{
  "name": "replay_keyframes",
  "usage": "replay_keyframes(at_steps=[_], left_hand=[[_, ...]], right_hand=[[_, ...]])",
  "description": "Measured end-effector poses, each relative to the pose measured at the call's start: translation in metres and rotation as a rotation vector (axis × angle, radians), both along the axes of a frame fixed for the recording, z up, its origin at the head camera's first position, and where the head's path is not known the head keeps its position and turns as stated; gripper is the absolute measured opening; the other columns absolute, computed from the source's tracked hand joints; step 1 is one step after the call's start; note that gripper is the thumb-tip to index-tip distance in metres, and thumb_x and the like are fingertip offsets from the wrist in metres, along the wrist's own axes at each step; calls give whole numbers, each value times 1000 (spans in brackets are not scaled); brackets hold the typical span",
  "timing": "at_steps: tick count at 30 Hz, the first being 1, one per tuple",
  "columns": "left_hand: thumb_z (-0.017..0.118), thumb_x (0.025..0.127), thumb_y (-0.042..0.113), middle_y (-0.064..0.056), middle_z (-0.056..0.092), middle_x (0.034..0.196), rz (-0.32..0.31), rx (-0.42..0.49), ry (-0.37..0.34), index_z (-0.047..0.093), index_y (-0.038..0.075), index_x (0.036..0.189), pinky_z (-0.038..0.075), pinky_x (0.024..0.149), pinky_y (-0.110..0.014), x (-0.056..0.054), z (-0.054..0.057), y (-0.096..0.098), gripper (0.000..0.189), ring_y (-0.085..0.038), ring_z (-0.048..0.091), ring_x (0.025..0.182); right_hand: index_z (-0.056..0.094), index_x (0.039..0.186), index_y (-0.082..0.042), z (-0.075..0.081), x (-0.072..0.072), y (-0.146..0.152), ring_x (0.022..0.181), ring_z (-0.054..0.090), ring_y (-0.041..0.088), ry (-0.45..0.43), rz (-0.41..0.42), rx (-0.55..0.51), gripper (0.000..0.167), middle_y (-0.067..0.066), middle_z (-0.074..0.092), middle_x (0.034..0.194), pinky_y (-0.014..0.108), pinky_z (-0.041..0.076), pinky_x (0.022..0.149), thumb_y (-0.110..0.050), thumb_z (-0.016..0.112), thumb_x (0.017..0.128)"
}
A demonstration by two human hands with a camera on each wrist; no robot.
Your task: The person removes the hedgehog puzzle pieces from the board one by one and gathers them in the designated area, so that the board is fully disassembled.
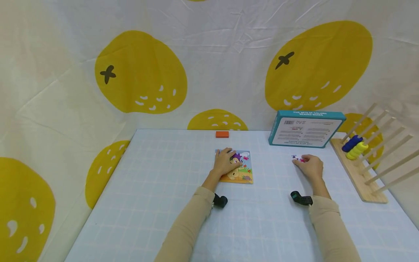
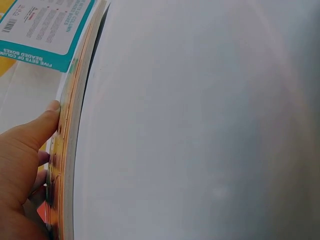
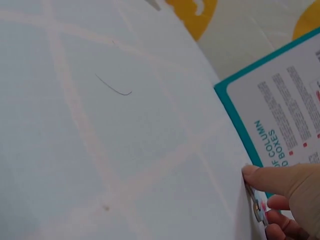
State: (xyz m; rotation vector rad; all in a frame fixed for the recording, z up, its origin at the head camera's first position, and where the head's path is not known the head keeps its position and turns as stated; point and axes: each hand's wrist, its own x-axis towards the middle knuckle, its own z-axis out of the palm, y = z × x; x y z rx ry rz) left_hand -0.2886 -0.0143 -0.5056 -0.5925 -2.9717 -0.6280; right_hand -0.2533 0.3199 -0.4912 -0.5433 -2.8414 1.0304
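Observation:
My left hand [image 1: 225, 162] lies over the left part of a picture puzzle board [image 1: 243, 177], which shows a cartoon figure with purple hair. Its fingers are spread on the printed face and hide part of the picture. In the left wrist view the board [image 2: 62, 150] appears edge-on, with the left thumb [image 2: 50, 112] against it. To the right, my right hand [image 1: 311, 167] pinches a small printed puzzle piece [image 1: 294, 157] low over the table. The right wrist view shows the piece [image 3: 257, 206] edge-on between thumb and fingers, mostly covered.
A teal-edged box [image 1: 306, 129] leans at the back right, behind my right hand. Beside it, a wooden peg rack [image 1: 355, 174] carries blue beads [image 1: 351, 143] and yellow beads [image 1: 356, 150]. An orange block [image 1: 222, 134] sits at the table's back edge.

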Motion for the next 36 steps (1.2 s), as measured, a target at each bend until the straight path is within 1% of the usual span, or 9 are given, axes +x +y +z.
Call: replay_keyframes(at_steps=[5, 13, 19, 21, 23, 26, 28, 31, 36], left_hand=[[63, 82, 54, -7, 47, 140, 1, -7, -1, 54, 12, 134, 16, 112, -53, 0, 1, 1, 67, -22, 38, 132], [64, 82, 54, -8, 48, 139, 1, 0, 5, 54, 12, 133, 17, 112, -54, 2, 1, 1, 67, -23, 39, 131], [64, 82, 54, -8, 48, 138, -2, -5, 13, 55, 12, 133, 18, 111, -54, 3, -1, 1, 67, -22, 40, 131], [64, 82, 54, -8, 49, 138, -3, -4, 12, 55, 11, 132, 18, 111, -54, 4, -1, 2, 66, -22, 40, 130], [64, 82, 54, -8, 49, 138, -3, 0, 8, 55, 11, 132, 18, 111, -54, 4, -2, 2, 66, -22, 40, 131], [64, 82, 54, -8, 48, 138, 0, 1, 0, 55, 12, 133, 17, 112, -53, 4, -2, 2, 67, -22, 39, 131], [63, 82, 55, -8, 48, 139, -2, 2, -2, 55, 12, 133, 17, 112, -54, 4, -3, 2, 67, -23, 39, 131], [64, 81, 53, -9, 47, 139, -15, 26, -12, 55, 11, 132, 17, 112, -54, 2, -3, -1, 66, -24, 38, 131], [67, 79, 47, -13, 43, 141, -41, 93, -52, 57, 11, 131, 17, 112, -53, 1, 0, -5, 64, -28, 35, 133]], right_hand=[[50, 125, 13, 0, 0, 0, 116, 42, 47, 2, -8, -5, 60, 33, 49, 124, 57, 34, 99, -32, 64, 88], [46, 130, 12, -3, 0, -1, 121, 39, 47, -35, -41, -39, 62, 33, 46, 129, 56, 33, 102, -32, 63, 89], [44, 131, 12, -6, 2, 0, 121, 39, 46, -16, -40, -38, 65, 32, 45, 130, 56, 33, 102, -34, 63, 89], [43, 132, 12, -7, 3, -1, 121, 38, 47, 8, -47, -39, 67, 33, 44, 129, 56, 33, 102, -33, 64, 88], [41, 134, 11, -7, 4, -4, 122, 35, 46, 40, -77, -44, 67, 33, 42, 130, 56, 31, 102, -32, 65, 88], [43, 134, 9, -7, 6, -13, 123, 31, 45, 133, -137, -76, 64, 32, 40, 130, 55, 29, 101, -27, 66, 87], [44, 134, 6, -5, 7, -23, 122, 31, 44, 194, -154, -96, 60, 31, 41, 129, 54, 29, 100, -24, 66, 87], [47, 132, 6, -2, 6, -46, 116, 37, 43, 275, -105, -123, 55, 30, 45, 124, 52, 31, 96, -20, 65, 88], [52, 126, 8, 0, -1, -87, 105, 46, 40, 341, 79, -141, 49, 28, 52, 117, 49, 36, 92, -16, 68, 86]])
